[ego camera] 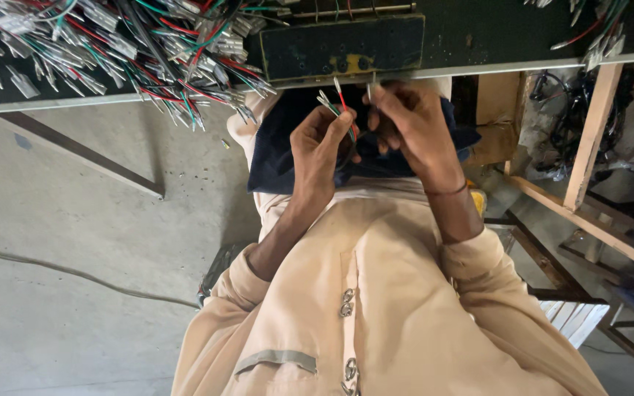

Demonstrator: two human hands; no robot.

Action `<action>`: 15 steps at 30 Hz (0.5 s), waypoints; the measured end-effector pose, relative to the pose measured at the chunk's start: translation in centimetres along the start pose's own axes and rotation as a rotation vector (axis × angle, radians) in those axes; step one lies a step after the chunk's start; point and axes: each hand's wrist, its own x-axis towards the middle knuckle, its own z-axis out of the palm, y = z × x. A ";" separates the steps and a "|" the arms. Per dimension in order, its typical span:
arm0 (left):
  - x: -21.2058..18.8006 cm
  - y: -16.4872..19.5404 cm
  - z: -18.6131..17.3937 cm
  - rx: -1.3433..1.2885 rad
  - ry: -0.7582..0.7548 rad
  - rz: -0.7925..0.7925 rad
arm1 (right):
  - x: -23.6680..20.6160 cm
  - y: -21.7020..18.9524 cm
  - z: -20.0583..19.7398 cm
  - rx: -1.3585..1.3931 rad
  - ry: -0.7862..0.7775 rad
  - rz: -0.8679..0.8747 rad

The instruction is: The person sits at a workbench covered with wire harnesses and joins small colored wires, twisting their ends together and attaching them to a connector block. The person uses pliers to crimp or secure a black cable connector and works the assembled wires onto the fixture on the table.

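A small bunch of red and green wires [339, 110] with metal terminals sits at upper centre of the frame, just below the bench edge [478, 70]. The left hand [321, 150] is closed around the bunch. The right hand [409, 121] has its fingertips pinched together on something small beside the terminals; what it is, I cannot tell. A loose grip could let a wire slide out onto the dark cloth [280, 147] in the lap. The tangled wire heap [133, 51] at upper left overhangs the bench and could snag.

Even daylight, soft shadows, sharp centre, slight wide-angle warp at edges.
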 end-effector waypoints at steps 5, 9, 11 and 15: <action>0.1 -0.2 -0.3 0.001 -0.018 -0.011 | 0.5 0.9 0.3 0.079 0.006 -0.026; 0.8 -0.1 -0.3 0.032 -0.013 0.011 | 1.2 2.0 1.2 0.149 0.060 -0.136; 1.1 0.1 -0.4 0.066 -0.006 -0.005 | 1.3 2.4 1.4 0.149 0.094 -0.184; 1.5 0.3 -0.2 0.115 -0.026 -0.023 | 1.5 2.7 1.2 0.088 0.118 -0.208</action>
